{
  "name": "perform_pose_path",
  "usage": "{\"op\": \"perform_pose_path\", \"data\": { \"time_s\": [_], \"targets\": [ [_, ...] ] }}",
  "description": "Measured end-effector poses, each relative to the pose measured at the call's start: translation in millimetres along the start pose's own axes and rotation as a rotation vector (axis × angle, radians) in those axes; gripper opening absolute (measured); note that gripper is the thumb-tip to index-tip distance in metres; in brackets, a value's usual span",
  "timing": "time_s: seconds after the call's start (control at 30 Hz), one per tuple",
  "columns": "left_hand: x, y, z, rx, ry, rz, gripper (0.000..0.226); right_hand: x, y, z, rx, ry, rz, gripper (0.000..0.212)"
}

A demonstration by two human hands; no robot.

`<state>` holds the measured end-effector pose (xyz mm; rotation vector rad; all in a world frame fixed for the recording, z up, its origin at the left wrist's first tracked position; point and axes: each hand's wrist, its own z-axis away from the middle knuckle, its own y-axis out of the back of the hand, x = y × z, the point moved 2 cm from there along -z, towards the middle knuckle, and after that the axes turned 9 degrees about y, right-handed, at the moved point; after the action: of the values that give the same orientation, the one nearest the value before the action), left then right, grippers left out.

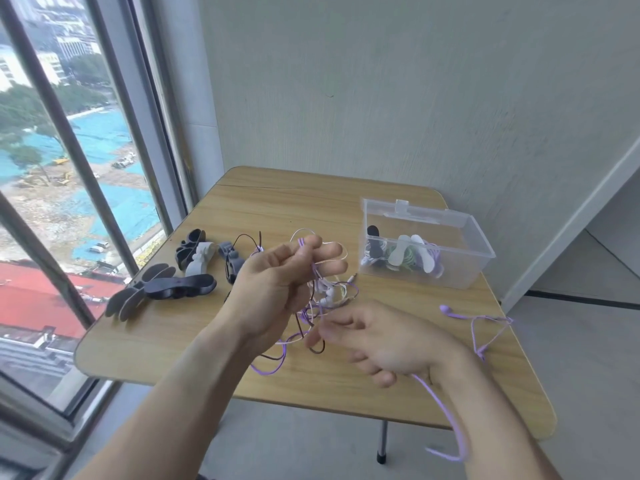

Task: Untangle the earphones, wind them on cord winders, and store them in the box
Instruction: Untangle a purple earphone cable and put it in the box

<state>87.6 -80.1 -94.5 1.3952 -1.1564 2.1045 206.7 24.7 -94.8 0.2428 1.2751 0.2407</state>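
My left hand (277, 282) is raised over the middle of the wooden table (194, 344) and grips a tangle of earphones (325, 292) with purple, white and dark brown cords. My right hand (377, 336) sits just below it, fingers pinching cords of the same tangle. One purple cord (446, 417) trails from under my right hand past the table's front edge. A purple earbud (445, 309) with its cord lies on the table to the right. Several cord winders (180, 287), black, grey and white, lie at the left. The clear plastic box (474, 268) holds wound earphones.
The box stands open at the back right, its lid leaning behind it. A window with dark frames runs along the left of the table. A grey wall stands behind. One table leg (382, 441) shows under the front edge.
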Motion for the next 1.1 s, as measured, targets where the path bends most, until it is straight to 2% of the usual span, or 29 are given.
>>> {"op": "perform_pose_path", "data": {
  "time_s": [0.07,0.17,0.23,0.3,0.4,0.5,0.57,0.67,0.73,0.83,0.93,1.03,1.1],
  "targets": [
    [-2,2,1,0.069,-0.047,-0.165,0.016,-4,-5,0,-0.062,-0.018,0.014,0.028],
    [-8,5,-2,0.123,-0.166,-0.557,0.021,-8,-4,1,-0.086,-0.004,0.040,0.029],
    [-12,4,-2,0.129,-0.197,-0.775,0.018,-11,1,3,-0.044,0.042,0.046,0.030],
    [-11,2,-1,0.131,-0.202,-0.823,0.014,-12,11,6,0.069,0.095,0.034,0.030],
    [-8,-1,-1,0.029,-0.085,-0.755,0.019,-10,28,13,0.248,0.129,0.034,0.030],
    [-11,-3,1,-0.154,0.126,-0.660,0.020,-9,40,21,0.348,0.160,0.005,0.030],
    [-10,-5,3,-0.215,0.204,-0.586,0.023,-9,44,24,0.417,0.159,0.032,0.029],
    [-6,-8,6,-0.201,0.263,-0.436,0.023,-5,45,24,0.480,0.146,0.087,0.027],
    [-5,-8,6,-0.141,0.276,-0.238,0.029,-3,44,20,0.481,0.156,0.111,0.028],
    [-3,-3,2,-0.076,0.210,0.079,0.026,-1,38,14,0.406,0.136,0.173,0.028],
    [-1,1,-2,-0.008,0.093,0.215,0.026,1,26,6,0.273,0.100,0.211,0.028],
    [0,2,-2,0.103,0.007,0.170,0.020,-4,10,1,0.085,0.066,0.320,0.028],
    [0,4,-1,0.160,-0.044,-0.041,0.014,-10,0,0,-0.028,0.056,0.337,0.027]
  ]
}}
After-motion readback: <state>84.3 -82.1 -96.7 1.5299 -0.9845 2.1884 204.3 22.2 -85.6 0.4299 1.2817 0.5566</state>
